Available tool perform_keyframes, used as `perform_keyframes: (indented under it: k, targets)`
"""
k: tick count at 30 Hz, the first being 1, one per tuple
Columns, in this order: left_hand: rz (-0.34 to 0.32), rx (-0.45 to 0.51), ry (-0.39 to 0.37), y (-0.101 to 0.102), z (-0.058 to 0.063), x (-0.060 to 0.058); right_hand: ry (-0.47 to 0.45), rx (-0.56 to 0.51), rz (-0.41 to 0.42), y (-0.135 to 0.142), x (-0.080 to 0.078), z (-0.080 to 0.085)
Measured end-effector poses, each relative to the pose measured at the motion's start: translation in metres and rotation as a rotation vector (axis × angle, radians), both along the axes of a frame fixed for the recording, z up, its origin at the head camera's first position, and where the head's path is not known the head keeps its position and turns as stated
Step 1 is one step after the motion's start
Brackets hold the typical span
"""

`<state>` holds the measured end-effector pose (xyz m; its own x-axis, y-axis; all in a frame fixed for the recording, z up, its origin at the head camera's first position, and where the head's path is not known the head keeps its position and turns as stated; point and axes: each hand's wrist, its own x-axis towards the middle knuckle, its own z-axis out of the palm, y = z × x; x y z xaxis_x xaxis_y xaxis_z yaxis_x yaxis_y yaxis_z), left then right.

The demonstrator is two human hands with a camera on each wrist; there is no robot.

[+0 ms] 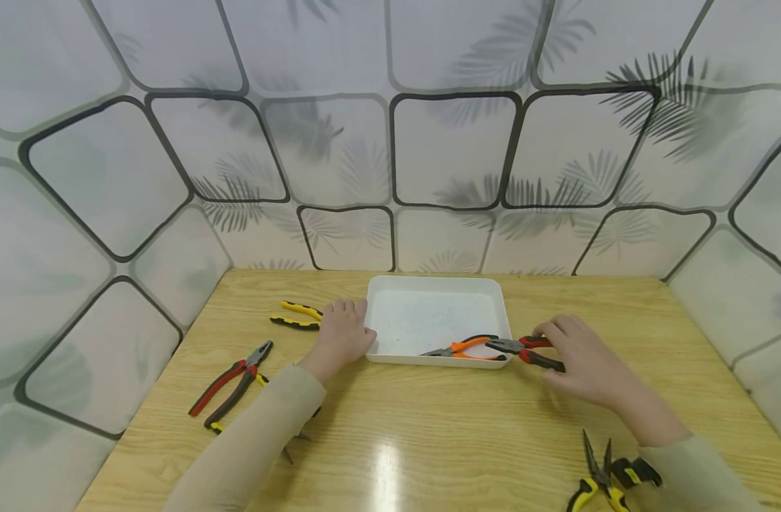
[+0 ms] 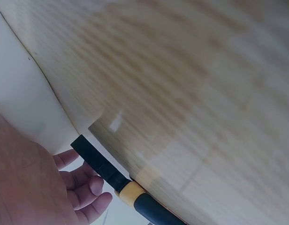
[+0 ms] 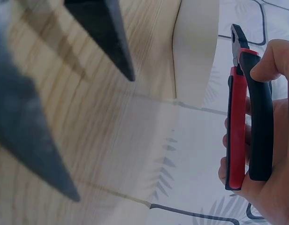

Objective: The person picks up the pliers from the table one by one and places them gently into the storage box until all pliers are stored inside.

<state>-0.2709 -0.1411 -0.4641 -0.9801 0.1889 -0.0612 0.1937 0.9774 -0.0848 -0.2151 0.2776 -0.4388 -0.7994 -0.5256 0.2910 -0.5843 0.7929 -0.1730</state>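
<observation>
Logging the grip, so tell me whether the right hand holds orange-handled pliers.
No, the right hand holds red-and-black pliers.

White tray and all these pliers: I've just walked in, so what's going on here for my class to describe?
A person's right hand grips red-and-black pliers, with their tips over the right end of the white tray. Orange-handled pliers already lie in it. The left hand is at the tray's left edge. More pliers lie on the wooden table, on both sides.
</observation>
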Motion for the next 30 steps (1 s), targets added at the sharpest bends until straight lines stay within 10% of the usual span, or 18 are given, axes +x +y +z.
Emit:
perform_keyframes:
  k: [30]
  targets:
    - [-0.003,0.023,0.000,0.000,0.002,0.001,-0.008,-0.002,0.035,-0.016,-0.016,0.001]
